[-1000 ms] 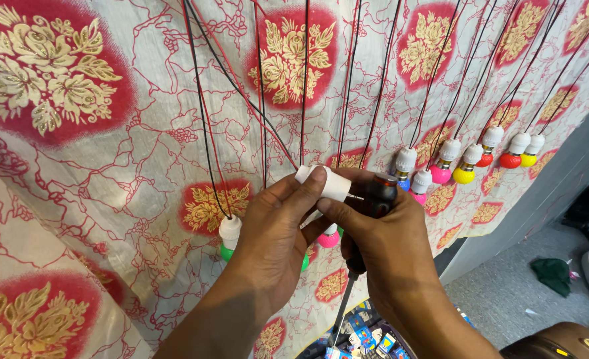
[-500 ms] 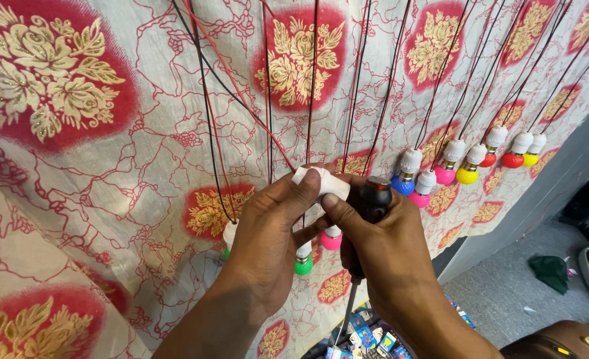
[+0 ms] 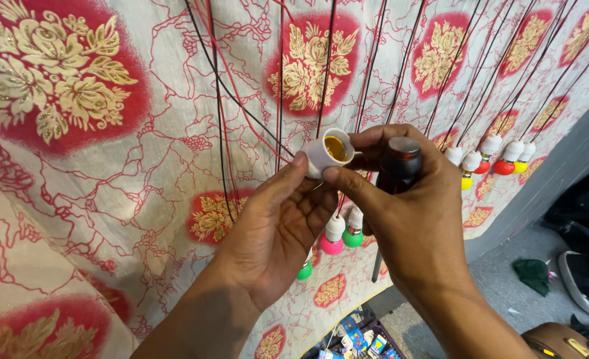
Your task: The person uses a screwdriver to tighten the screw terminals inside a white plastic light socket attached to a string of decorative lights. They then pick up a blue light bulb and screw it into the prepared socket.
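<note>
My left hand (image 3: 278,229) pinches a small white bulb socket (image 3: 328,151) whose open end shows a brass contact inside. My right hand (image 3: 414,219) touches the socket's rim with its fingertips and also grips a screwdriver with a dark red handle (image 3: 399,165); its shaft (image 3: 376,264) points down behind the hand. Black and red wires (image 3: 324,73) run down the cloth to the socket. Below my hands hang small coloured bulbs with white bases: pink (image 3: 333,238), green (image 3: 353,229).
A cream cloth with red and gold flower medallions (image 3: 68,86) hangs as a backdrop. More coloured bulbs (image 3: 504,159) dangle on wires at right. Small boxes (image 3: 361,339) lie on the grey floor, with a dark green rag (image 3: 532,274) and a brown bag (image 3: 560,340).
The socket has been turned so its open end with the brass contact faces me. Both hands have lifted slightly, and the screwdriver handle shows more above my right fingers.
</note>
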